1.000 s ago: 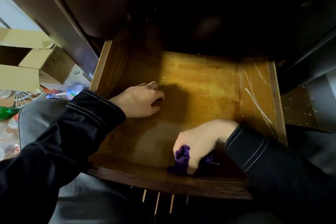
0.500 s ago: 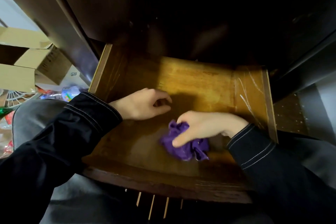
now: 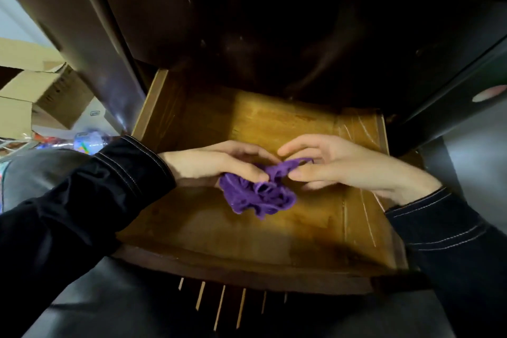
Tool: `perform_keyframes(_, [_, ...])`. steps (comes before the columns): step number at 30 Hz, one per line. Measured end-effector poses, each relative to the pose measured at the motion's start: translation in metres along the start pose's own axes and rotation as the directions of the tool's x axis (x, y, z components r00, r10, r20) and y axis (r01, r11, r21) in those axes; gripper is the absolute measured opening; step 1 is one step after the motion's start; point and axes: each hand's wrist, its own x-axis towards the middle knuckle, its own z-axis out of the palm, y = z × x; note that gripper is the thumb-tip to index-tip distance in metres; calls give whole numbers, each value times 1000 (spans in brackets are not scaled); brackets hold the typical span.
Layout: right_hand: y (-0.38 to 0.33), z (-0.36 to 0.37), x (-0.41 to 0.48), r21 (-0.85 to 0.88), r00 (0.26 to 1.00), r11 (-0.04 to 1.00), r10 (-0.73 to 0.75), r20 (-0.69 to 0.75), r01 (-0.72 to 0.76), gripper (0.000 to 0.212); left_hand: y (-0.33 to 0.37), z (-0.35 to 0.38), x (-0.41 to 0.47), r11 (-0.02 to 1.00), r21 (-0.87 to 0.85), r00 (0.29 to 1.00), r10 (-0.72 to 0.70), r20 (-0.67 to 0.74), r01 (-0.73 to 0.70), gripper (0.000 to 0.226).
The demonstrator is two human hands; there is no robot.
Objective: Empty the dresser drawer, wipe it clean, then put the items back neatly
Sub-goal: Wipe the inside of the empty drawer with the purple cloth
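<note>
The wooden drawer (image 3: 274, 230) is pulled out below the dark dresser, and its bottom holds nothing but a crumpled purple cloth (image 3: 258, 193) near the middle. My left hand (image 3: 216, 163) grips the cloth's left upper part between thumb and fingers. Facing it from the right, my right hand (image 3: 326, 166) pinches the cloth's upper edge. Both hands meet over the drawer's centre, and the rest of the cloth hangs bunched below them onto the drawer floor.
The dark dresser body (image 3: 274, 22) overhangs the drawer's back. Cardboard boxes (image 3: 41, 90) and colourful clutter (image 3: 85, 141) lie on the floor at left. The drawer's right inner wall (image 3: 359, 145) shows white scratches. My dark-clad legs sit under the drawer's front edge (image 3: 241, 269).
My right hand carried the purple cloth from the drawer's front edge to the middle. My left hand came away from the left side and took hold of the cloth too.
</note>
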Motion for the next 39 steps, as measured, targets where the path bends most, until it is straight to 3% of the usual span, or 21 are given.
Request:
perform_keyframes(1, [5,-5,-7,-245,997,969,-34,-64,18,40,-2,4,0,996,89,999,18,-26,-15,36])
perform_keyframes(2, [14,-10,-11,-533,985,846,-87,-151,-7,32,-4,9,1,975,221,997,38,-64,-23,28])
perform_keyframes(3, [23,-15,-14,-766,966,639,-149,-210,-68,26,-8,14,2,929,369,994,55,-92,-18,23])
perform_keyframes(4, [32,-18,-16,-892,952,434,-203,-230,-123,24,-13,20,4,865,502,993,66,-96,-9,21])
perform_keyframes(5, [41,-21,-16,-943,949,300,-231,-217,-142,23,-17,25,6,793,609,994,67,-82,-3,22])
perform_keyframes(6, [50,-23,-15,-960,951,244,-238,-197,-137,23,-21,32,8,732,682,997,57,-52,-6,24])
perform_keyframes(8, [60,-26,-11,-950,936,292,-290,-200,-113,22,-28,45,17,671,740,999,9,48,-41,29])
perform_keyframes(11, [60,-24,-9,-905,873,412,-394,-287,-112,20,-33,66,28,723,686,968,-106,226,-81,29])
perform_keyframes(14, [59,-20,-9,-887,846,441,-415,-334,-134,15,-33,75,33,722,684,936,-161,313,-105,25])
perform_keyframes(17, [60,-20,-9,-880,843,449,-405,-353,-153,14,-26,69,32,765,629,922,-129,365,-142,16])
perform_keyframes(20, [61,-19,-9,-879,837,451,-414,-358,-153,14,-25,66,30,819,561,931,-105,350,-118,14])
perform_keyframes(24, [61,-18,-9,-880,830,447,-422,-365,-160,13,-40,74,33,682,730,937,-227,264,-41,18])
perform_keyframes(27, [60,-17,-10,-882,828,443,-426,-365,-161,13,-28,72,26,753,636,933,-83,349,-171,9])
perform_keyframes(30, [60,-16,-10,-885,826,437,-431,-363,-161,13,-23,73,24,812,559,940,-36,339,-170,18])
perform_keyframes(34, [60,-17,-10,-886,824,436,-437,-362,-158,12,-39,78,35,697,716,946,-211,244,-30,13])
perform_keyframes(39, [60,-17,-9,-888,808,434,-462,-365,-153,12,-17,75,23,876,435,932,45,359,-210,12])
